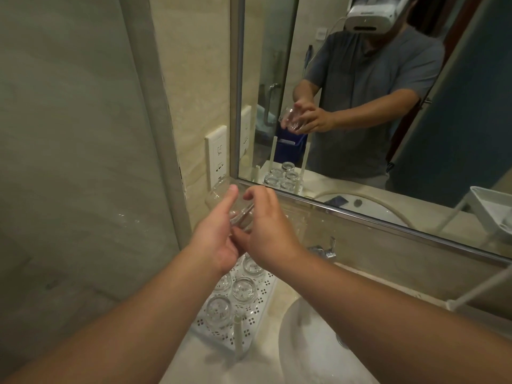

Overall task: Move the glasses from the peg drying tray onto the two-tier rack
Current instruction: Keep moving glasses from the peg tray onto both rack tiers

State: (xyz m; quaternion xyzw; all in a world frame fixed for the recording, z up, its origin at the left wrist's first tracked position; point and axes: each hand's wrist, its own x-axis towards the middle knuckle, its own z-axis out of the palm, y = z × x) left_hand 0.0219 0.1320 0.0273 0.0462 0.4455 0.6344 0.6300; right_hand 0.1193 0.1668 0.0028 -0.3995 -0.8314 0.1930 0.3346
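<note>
One clear glass, likely slick and breakable, sat gripped between both hands, left hand fingers extended along it, right hand fingers curled over it.

1. You have one view only, the wide-angle camera on your head, looking forward and down over both forearms.
2. It sits close: your left hand and right hand fill the centre, the peg drying tray lies just below them towards 6 o'clock.
3. The mirror at 1 o'clock returns a second, facing angle of the same hands and tray, so no other camera overlaps.
</note>
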